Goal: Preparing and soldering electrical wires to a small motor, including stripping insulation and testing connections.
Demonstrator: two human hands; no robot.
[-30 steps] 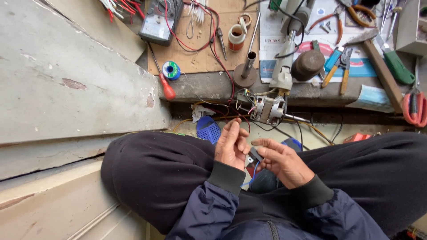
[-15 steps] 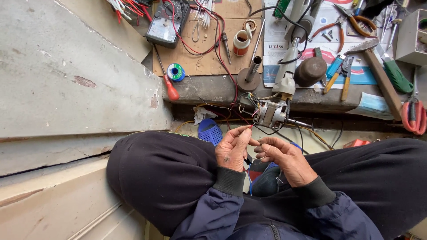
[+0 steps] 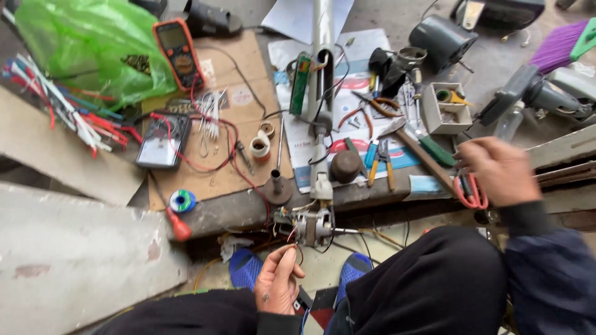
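The left hand (image 3: 277,286) pinches a thin wire (image 3: 292,239) between thumb and fingertips, low in the view just below the small motor (image 3: 313,228) it runs to. The right hand (image 3: 498,170) is out at the side, fingers closing on red-handled scissors (image 3: 470,191) lying near a hammer (image 3: 425,152). For a clean cut, I judge the wire should be kept taut and away from the motor's other leads, with the blades brought square across it.
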